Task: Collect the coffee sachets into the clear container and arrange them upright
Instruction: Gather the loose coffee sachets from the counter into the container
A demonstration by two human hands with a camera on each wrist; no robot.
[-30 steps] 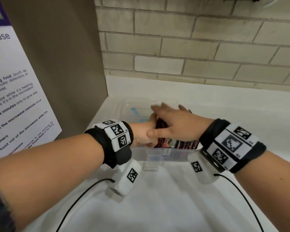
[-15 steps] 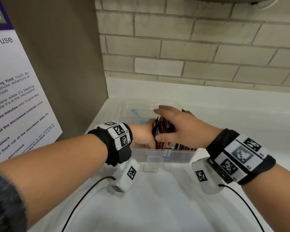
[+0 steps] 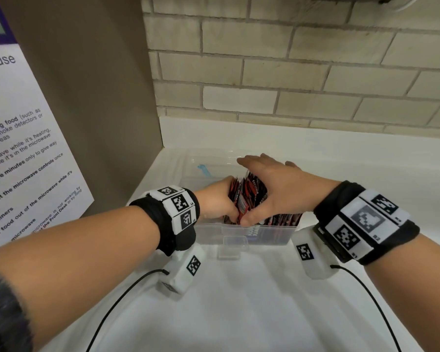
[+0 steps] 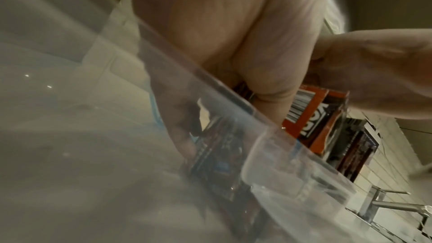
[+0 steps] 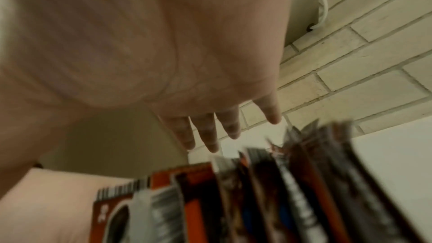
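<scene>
Clear container is sitting on the white counter, near the back corner by the brick wall. Coffee sachets are standing on edge inside it, packed in a row toward the right side; the left part of the container is showing bare bottom with a blue mark.

Left hand is reaching into the container, its fingers pointing down and pressing against the left face of the sachet stack; whether they are curling round any sachet, cannot tell.

Right hand is lying over the sachet tops, fingers straight and spread, thumb down at the near edge touching the stack, not gripping anything.

A poster is hanging on the brown panel at left.
</scene>
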